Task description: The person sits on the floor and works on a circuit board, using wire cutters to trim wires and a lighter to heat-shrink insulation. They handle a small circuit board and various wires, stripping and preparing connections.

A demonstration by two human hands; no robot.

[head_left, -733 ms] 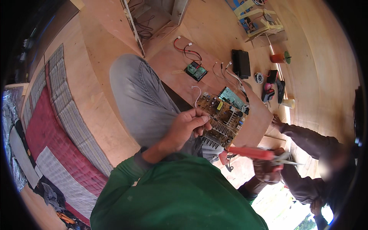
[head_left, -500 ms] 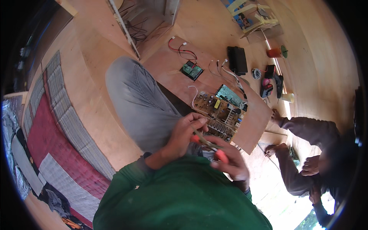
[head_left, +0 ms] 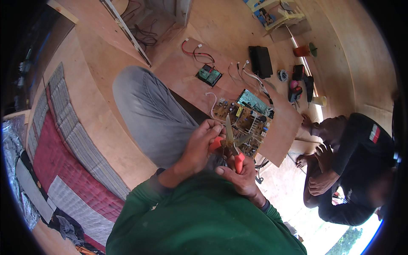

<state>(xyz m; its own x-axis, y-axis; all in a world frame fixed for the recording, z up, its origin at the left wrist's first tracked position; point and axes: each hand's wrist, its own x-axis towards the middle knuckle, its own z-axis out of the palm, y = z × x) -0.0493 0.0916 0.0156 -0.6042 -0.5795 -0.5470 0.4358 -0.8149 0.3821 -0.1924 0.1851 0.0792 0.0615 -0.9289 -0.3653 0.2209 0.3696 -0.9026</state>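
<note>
Red-handled snips [head_left: 230, 138] stand over my lap with their two blades spread apart. My right hand [head_left: 243, 176] is closed around them, its thumb by the right-hand red grip. My left hand [head_left: 202, 144] is beside the other red grip, thumb and fingers pinched together; what lies between them is too small to make out. Just beyond the blades is a brown circuit board [head_left: 246, 117] crowded with components and metal heat sinks. A green circuit board [head_left: 250, 100] adjoins its far edge, and a white wire [head_left: 211, 102] curls off its left side.
A wooden board [head_left: 280, 138] lies under the parts. Farther off are a small green module [head_left: 209, 75], red wires [head_left: 197, 54], a black case [head_left: 260, 62] and an orange cup [head_left: 301, 51]. Another person [head_left: 357, 157] sits at right, arms folded in. Striped cloth [head_left: 70, 123] lies at left.
The snips have turned so that their blades point away from me and spread apart. My right hand has moved left and inward. The other person has leaned farther into view.
</note>
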